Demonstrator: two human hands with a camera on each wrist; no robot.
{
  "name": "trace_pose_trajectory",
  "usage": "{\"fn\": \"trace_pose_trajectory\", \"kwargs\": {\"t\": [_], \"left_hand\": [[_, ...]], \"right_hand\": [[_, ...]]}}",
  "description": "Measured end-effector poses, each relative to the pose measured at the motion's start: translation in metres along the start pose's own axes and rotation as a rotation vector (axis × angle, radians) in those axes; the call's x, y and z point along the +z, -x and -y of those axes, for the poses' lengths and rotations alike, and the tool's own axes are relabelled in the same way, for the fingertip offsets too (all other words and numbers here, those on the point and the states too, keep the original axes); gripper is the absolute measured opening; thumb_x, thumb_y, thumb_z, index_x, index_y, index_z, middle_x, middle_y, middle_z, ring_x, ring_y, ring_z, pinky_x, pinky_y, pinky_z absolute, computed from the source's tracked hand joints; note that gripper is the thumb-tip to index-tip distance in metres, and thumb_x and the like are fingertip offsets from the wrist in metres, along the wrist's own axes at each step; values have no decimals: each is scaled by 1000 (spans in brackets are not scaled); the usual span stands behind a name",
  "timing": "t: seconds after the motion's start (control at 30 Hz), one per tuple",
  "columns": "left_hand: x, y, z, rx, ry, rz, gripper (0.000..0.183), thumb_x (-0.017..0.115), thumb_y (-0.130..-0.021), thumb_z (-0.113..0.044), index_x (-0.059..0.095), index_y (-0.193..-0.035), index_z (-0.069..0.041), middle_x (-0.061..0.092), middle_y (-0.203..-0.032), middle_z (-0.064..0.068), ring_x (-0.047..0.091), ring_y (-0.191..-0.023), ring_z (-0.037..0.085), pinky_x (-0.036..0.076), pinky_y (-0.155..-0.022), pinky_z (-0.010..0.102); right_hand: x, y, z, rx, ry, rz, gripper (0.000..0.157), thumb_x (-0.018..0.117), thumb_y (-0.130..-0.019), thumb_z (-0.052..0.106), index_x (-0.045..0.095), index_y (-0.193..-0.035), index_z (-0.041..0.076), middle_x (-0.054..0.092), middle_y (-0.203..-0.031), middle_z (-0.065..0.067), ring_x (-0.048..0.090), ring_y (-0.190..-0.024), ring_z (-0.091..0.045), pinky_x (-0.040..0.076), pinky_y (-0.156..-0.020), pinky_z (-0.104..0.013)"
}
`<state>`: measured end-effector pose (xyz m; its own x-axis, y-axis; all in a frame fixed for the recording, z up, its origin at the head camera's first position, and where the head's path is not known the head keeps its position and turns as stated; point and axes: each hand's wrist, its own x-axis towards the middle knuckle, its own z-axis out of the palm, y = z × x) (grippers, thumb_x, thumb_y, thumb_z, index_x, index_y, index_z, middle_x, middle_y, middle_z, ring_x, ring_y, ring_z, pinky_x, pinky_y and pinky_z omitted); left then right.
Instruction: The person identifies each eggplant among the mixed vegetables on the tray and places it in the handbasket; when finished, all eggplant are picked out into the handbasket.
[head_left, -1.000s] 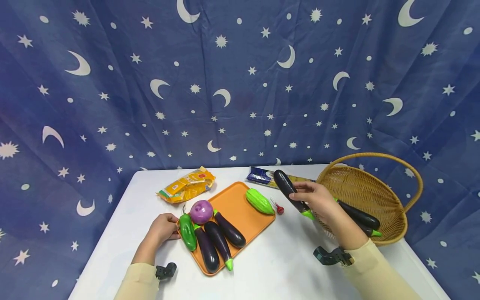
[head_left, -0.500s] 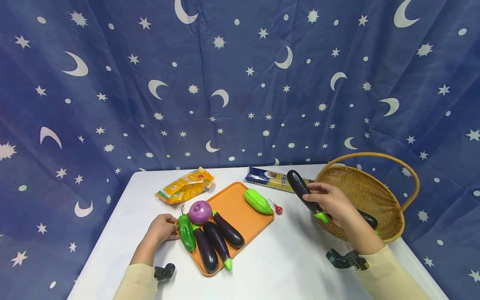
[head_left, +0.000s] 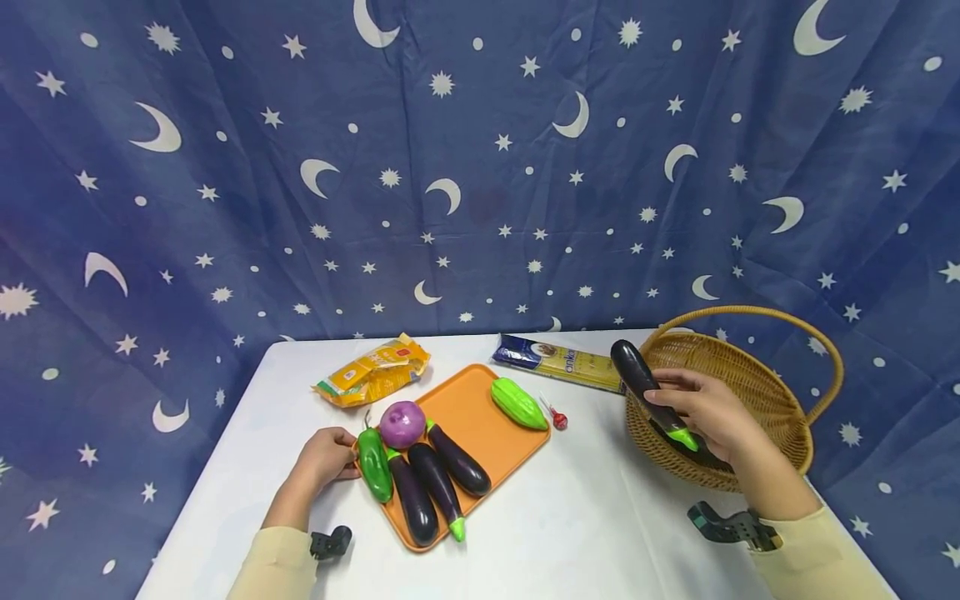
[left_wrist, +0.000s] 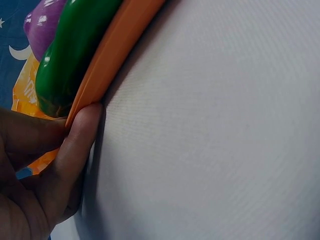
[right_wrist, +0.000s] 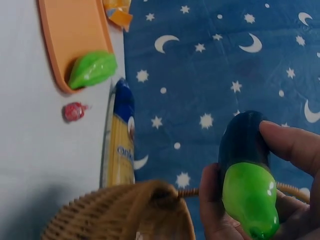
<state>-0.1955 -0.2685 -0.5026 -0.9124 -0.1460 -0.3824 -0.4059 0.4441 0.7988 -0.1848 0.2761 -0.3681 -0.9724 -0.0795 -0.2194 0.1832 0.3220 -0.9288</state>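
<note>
Pinching glossy eggplant [head_left: 639, 377] mid-body with fingers of right hand [head_left: 708, 410], likely gripping something light, stiff, slippery where safest; pinching orange tray [head_left: 480, 425] with left hand [head_left: 322, 457].

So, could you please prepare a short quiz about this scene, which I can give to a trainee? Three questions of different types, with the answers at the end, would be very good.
1. Which hand holds an eggplant?
2. True or false: the left hand is inside the basket.
3. How many other eggplants lie on the orange tray?
A) two
B) three
C) five

Key:
1. The right hand.
2. False; the left hand pinches the edge of the orange tray.
3. B) three.
</note>
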Motion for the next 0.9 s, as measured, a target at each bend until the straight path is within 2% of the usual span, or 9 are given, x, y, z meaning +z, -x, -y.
{"fn": "trace_pose_trajectory", "kwargs": {"t": [0.47,0.67,0.8,0.9], "left_hand": [[2,3,-6,35,-9,-12,18,53,-87,8,61,-103,9,60,-89,17,67,-65,18,63,-62,31],[2,3,-5,31,-9,-11,18,53,-87,8,61,-103,10,60,-89,17,67,-64,18,63,-61,31],[1,4,-6,25,1,5,19,52,-87,9,61,-103,10,60,-91,18,67,-65,18,63,-61,31],[1,4,-5,19,4,11,19,52,-87,10,61,-103,10,60,-92,19,67,-64,19,63,-61,31]], "right_hand": [[-36,11,-18,37,39,-2,73,70,-95,32,37,-150,-2,47,-138,-24,63,-103,-19,59,-83,-32],[-50,13,-27,37,73,6,71,69,-95,33,38,-149,-2,53,-130,-16,63,-101,-16,59,-81,-33],[-58,14,-35,47,94,-5,71,69,-95,33,39,-149,-3,60,-119,-8,63,-94,-15,58,-67,-31],[-62,13,-39,78,68,-19,68,71,-94,33,43,-146,-1,61,-113,-5,63,-88,-16,56,-60,-31]]}}
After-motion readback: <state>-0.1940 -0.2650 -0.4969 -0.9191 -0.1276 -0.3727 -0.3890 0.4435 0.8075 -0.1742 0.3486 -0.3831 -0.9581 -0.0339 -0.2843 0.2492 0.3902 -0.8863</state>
